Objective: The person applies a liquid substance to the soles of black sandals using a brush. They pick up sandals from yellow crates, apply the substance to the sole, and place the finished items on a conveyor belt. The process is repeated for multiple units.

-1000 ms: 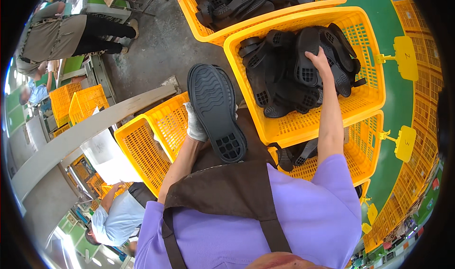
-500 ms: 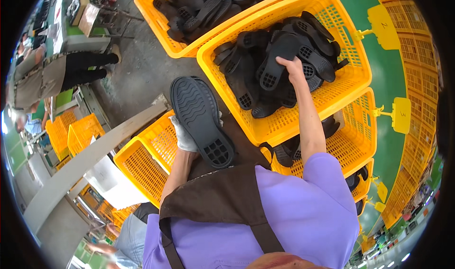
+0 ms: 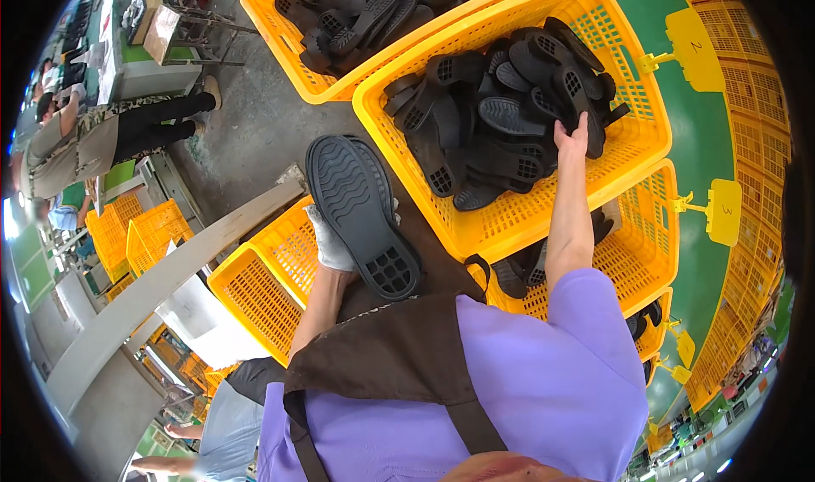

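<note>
My left hand (image 3: 334, 242), in a pale glove, holds a small stack of black shoe soles (image 3: 350, 195) upright in front of my apron. The front sole shows a wavy tread and a grid of square hollows at its lower end. Its fingers are partly hidden behind the soles. My bare right hand (image 3: 572, 139) reaches into a yellow basket (image 3: 509, 242) heaped with black shoe soles (image 3: 511, 117). There the thumb and forefinger sit about the lower end of a dark sole (image 3: 574, 91) on the pile's right side; the other fingers are hidden.
Another yellow basket of soles (image 3: 293, 57) stands beyond, and one (image 3: 632, 261) sits below my right arm. Yellow tags (image 3: 696, 49) hang at the right. A grey beam (image 3: 170, 291) crosses beside yellow baskets (image 3: 255, 299) at the left. People (image 3: 93, 146) work nearby.
My right hand has moved right across the pile, away from the sole it was gripping, to another sole at the right. My left hand and its soles have barely moved.
</note>
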